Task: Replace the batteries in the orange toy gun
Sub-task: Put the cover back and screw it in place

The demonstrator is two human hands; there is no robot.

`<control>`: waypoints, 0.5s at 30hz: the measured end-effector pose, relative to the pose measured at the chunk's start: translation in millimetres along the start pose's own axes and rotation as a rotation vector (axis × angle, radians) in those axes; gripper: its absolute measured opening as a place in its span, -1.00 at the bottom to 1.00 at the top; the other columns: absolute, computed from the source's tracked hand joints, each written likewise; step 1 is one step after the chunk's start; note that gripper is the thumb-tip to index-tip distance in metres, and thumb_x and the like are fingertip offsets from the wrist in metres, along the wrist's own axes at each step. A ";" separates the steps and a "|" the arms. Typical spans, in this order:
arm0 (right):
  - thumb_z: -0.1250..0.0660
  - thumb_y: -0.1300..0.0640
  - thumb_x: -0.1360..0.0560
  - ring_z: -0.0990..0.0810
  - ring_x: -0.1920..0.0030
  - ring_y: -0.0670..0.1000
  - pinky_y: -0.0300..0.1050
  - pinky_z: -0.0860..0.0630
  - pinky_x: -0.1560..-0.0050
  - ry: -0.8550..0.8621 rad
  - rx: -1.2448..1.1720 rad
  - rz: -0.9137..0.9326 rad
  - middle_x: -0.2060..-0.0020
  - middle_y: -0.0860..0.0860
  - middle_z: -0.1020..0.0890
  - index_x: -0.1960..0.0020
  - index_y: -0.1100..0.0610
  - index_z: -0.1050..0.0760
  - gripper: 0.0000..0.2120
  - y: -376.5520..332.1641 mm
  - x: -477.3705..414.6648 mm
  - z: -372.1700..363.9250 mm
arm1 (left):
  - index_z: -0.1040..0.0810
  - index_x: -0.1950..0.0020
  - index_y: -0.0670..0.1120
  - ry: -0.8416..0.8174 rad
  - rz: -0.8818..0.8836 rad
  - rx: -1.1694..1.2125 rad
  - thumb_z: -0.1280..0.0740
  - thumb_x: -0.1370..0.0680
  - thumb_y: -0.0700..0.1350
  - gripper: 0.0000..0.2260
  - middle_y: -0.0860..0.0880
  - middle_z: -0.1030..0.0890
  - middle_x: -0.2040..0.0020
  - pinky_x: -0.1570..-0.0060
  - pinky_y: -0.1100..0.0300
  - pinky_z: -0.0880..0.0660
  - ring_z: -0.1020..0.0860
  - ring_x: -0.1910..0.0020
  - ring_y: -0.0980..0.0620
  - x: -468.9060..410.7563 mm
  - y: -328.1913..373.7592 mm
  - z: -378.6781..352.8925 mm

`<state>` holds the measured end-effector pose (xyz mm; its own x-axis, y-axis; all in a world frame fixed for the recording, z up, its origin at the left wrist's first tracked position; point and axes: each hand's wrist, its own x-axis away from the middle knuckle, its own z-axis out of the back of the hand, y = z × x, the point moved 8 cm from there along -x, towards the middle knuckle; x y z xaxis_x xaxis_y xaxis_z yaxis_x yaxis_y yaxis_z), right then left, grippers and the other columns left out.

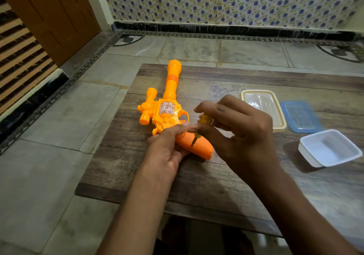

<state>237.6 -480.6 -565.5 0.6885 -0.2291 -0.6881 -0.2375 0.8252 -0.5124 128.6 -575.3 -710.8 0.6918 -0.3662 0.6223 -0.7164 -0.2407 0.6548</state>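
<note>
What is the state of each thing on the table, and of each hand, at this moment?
Toy gun: lies on its side, grip closed.
Screwdriver: tilted, tip on the gun's grip.
Left hand: holds the gun's grip.
Right hand: grips the screwdriver handle.
White container: open, looks empty.
Blue lid: off, flat on the table.
Clear box: uncovered, contents unclear.

White tub (pixel 330 148) near right hand (pixel 242 128)

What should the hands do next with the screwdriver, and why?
Probably twist the screwdriver to start unscrewing. The right hand pinches its yellow handle, its tip sits on the grip of the gun, and the left hand holds the grip steady. The grip looks closed, so it must be opened first.
</note>
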 end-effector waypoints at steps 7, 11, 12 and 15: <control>-0.40 0.35 -0.58 -0.74 -0.07 0.01 0.02 -0.66 -0.01 -0.013 -0.192 -0.035 -0.04 0.10 -0.73 -0.13 0.34 -0.67 -0.84 3.6 1.5 1.1 | -0.58 -0.19 -0.23 0.000 -0.012 0.020 -0.41 -0.50 -0.39 -0.72 -0.27 -0.69 -0.08 0.23 -0.15 -0.66 -0.68 -0.05 -0.19 -1.2 -1.0 1.3; -0.46 0.36 -0.55 -0.76 0.01 0.00 0.00 -0.68 0.08 0.007 -0.143 -0.040 0.04 0.07 -0.75 -0.07 0.32 -0.70 -0.89 4.2 -0.1 6.0 | -0.56 -0.27 -0.27 -0.009 -0.007 0.006 -0.42 -0.51 -0.38 -0.67 -0.29 -0.69 -0.13 0.15 -0.15 -0.65 -0.69 -0.10 -0.20 -0.9 -1.1 0.4; -0.48 0.34 -0.54 -0.76 0.05 -0.01 -0.01 -0.67 0.11 0.036 -0.097 -0.041 0.06 0.06 -0.76 -0.04 0.31 -0.71 -0.91 3.1 -0.2 8.0 | -0.55 -0.30 -0.28 -0.008 -0.009 0.008 -0.42 -0.51 -0.39 -0.64 -0.29 -0.69 -0.12 0.11 -0.18 -0.65 -0.69 -0.12 -0.21 -0.5 -1.0 0.1; -0.54 0.27 -0.51 -0.73 0.24 -0.02 -0.05 -0.63 0.21 0.154 0.112 -0.030 0.19 0.05 -0.76 0.04 0.28 -0.72 -0.93 -6.3 2.7 15.3 | -0.52 -0.34 -0.28 -0.005 -0.021 0.004 -0.42 -0.51 -0.38 -0.61 -0.26 -0.70 -0.06 0.17 -0.13 -0.67 -0.70 -0.07 -0.19 0.6 -0.7 -1.0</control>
<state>251.5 -478.4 -556.3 0.5790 -0.3240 -0.7482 -0.1348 0.8670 -0.4797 129.6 -574.4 -710.4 0.7060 -0.3652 0.6068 -0.7024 -0.2517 0.6658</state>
